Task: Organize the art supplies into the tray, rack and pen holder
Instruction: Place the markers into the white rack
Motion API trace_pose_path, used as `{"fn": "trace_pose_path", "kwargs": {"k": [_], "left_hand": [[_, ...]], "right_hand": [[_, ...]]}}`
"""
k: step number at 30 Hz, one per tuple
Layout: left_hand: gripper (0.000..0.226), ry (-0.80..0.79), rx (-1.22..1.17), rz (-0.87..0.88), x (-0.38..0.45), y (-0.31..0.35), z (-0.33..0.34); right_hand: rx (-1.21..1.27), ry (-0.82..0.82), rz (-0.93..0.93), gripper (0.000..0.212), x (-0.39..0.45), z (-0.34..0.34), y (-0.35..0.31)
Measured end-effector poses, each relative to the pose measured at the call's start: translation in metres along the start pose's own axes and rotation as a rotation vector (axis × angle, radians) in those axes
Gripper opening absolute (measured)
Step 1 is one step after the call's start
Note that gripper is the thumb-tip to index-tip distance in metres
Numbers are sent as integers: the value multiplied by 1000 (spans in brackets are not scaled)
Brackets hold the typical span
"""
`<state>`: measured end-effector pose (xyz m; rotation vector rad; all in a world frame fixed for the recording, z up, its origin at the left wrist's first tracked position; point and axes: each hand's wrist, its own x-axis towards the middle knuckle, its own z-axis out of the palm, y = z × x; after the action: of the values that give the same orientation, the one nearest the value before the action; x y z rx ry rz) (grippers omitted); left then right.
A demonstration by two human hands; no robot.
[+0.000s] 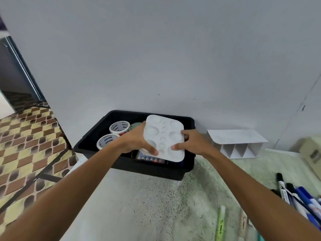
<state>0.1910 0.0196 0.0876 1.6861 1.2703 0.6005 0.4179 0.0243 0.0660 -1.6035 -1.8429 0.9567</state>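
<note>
A white paint palette [164, 134] with round wells is held tilted over the black tray [152, 168] that stands against the wall. My left hand [137, 140] grips its left edge, thumb on the lower front. My right hand [192, 142] grips its right edge, thumb on top. Inside the tray stand two white tape rolls [119, 126] [106, 140], and a row of paint tubes [152, 159] shows under the palette. The white rack [236, 142] with divided slots sits to the right of the tray.
Several markers and pens [295, 197] lie at the right edge of the speckled table [156, 206]. A green pen [219, 223] lies near the front. A beige box [312, 152] stands at far right. The table's left edge drops to a tiled floor [26, 145].
</note>
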Motion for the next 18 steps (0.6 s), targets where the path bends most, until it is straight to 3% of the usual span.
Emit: {"fn": "trace_pose_path", "kwargs": {"k": [2, 7, 11, 18], "left_hand": [[83, -5, 31, -15, 4, -2, 1], [102, -14, 157, -50, 19, -10, 5], [99, -35, 290, -39, 28, -7, 13], [109, -32, 388, -55, 34, -9, 27]], "right_hand": [[-130, -29, 26, 88, 10, 4, 3], [-372, -15, 32, 67, 19, 7, 13], [-431, 21, -15, 69, 10, 9, 13], [-630, -11, -118, 47, -9, 19, 15]]}}
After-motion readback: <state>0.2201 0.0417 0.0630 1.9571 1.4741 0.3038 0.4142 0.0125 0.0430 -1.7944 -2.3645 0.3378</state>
